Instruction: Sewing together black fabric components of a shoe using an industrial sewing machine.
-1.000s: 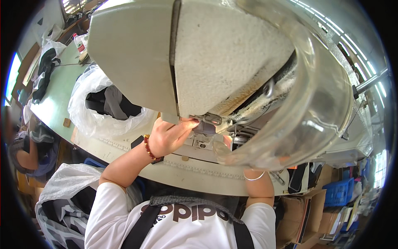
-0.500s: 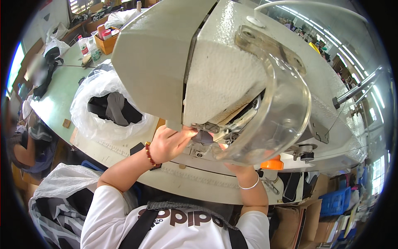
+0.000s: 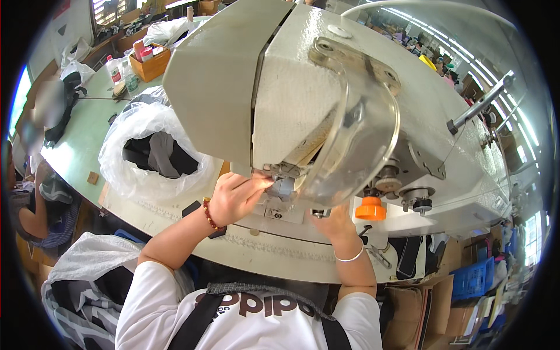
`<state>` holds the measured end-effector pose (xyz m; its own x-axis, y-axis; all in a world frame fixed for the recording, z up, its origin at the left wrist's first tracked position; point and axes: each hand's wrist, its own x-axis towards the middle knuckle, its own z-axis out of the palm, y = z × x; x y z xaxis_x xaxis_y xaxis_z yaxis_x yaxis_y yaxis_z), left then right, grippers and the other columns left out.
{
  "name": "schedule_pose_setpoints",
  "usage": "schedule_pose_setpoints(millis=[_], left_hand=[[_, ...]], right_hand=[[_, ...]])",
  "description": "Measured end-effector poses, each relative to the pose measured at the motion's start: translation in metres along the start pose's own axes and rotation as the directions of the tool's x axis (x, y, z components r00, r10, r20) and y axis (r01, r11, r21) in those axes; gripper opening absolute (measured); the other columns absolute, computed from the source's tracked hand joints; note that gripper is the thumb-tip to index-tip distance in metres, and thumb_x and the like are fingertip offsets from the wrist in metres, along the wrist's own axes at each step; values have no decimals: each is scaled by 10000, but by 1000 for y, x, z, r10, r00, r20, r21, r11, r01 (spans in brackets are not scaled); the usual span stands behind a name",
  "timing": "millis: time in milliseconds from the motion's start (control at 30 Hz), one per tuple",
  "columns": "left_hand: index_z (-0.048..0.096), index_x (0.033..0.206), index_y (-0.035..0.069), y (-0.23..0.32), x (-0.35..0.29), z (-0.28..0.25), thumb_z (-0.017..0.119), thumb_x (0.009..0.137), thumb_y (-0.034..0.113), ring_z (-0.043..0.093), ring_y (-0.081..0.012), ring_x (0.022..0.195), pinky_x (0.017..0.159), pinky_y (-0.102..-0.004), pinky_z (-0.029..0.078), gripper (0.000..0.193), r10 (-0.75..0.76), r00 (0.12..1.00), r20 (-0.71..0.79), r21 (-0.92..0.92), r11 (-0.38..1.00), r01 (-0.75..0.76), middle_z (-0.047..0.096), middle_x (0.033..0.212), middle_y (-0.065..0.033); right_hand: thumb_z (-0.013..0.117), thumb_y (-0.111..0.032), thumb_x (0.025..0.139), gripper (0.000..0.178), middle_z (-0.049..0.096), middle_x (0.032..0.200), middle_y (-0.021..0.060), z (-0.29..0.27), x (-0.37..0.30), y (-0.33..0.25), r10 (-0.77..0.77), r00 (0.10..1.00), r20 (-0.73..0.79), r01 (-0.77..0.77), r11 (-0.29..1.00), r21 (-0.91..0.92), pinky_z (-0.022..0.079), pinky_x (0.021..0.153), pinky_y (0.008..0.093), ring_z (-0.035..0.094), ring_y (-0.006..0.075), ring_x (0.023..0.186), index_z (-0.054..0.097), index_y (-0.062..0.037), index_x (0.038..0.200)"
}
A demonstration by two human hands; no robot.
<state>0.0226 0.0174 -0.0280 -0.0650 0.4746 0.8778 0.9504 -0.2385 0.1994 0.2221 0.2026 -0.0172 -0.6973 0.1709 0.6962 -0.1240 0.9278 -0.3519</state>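
Note:
My left hand (image 3: 234, 197), with a beaded bracelet at the wrist, is closed in a pinch under the front end of a large off-white sewing machine (image 3: 291, 99). Its fingertips meet the edge of what looks like a small grey piece of cloth (image 3: 284, 188) by the needle area. Lower right of the clear plastic guard (image 3: 356, 146), my right hand (image 3: 335, 220) rests low against the machine bed. The guard and machine parts hide its fingers, so their grip does not show.
An orange knob (image 3: 371, 209) sits right of my right hand. Left on the table stands a white plastic bag (image 3: 116, 157) of dark cloth; bottles (image 3: 114, 70) and a wooden box (image 3: 153, 65) lie beyond. Small scissors (image 3: 380, 256) lie near the front edge. Another person (image 3: 32, 210) sits far left.
The machine and guard appear shifted slightly left in view, uncovering more of the right hand and the orange knob. The right hand has drawn back a little; the left stays near the needle area.

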Motion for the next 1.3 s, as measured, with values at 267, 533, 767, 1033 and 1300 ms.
schedule_pose_setpoints(millis=[267,533,767,1033,1300], left_hand=[[744,951,110,16,33,-20,816,767,76,614,-177,641,594,-322,461,200,69,997,30,54,996,-71,752,930,-3],[714,978,67,53,57,-58,824,797,197,735,-245,918,796,-368,629,249,394,882,259,-178,917,-357,710,1019,-70],[728,999,10,98,80,-82,785,882,287,744,-328,954,821,-426,640,307,560,793,242,-275,823,-497,725,1006,-141],[544,1303,87,157,80,-96,620,1055,267,717,-427,1001,818,-517,623,315,628,759,171,-213,776,-594,655,1177,-207],[691,1071,-6,140,70,-58,693,879,55,713,-421,1020,817,-488,633,201,705,632,322,-269,708,-653,671,1195,-236]], right_hand=[[744,-61,795,249,685,949,119,-36,21,-47,-13,992,129,66,906,-418,530,759,419,647,289,833,715,-2,1035],[692,-75,778,236,492,774,27,-82,-20,-146,-261,895,362,423,755,-501,453,802,320,512,187,771,699,36,986],[687,-139,688,368,537,800,35,-136,-45,-183,-330,932,149,355,758,-547,490,718,358,515,191,730,745,8,1021],[727,0,760,358,618,782,55,-235,-95,-217,-141,985,-99,78,876,-476,398,562,370,568,213,644,718,2,1117],[702,-120,927,280,710,1058,153,-337,-221,-241,546,801,-244,-598,718,-356,546,847,410,679,369,962,681,-21,1188]])
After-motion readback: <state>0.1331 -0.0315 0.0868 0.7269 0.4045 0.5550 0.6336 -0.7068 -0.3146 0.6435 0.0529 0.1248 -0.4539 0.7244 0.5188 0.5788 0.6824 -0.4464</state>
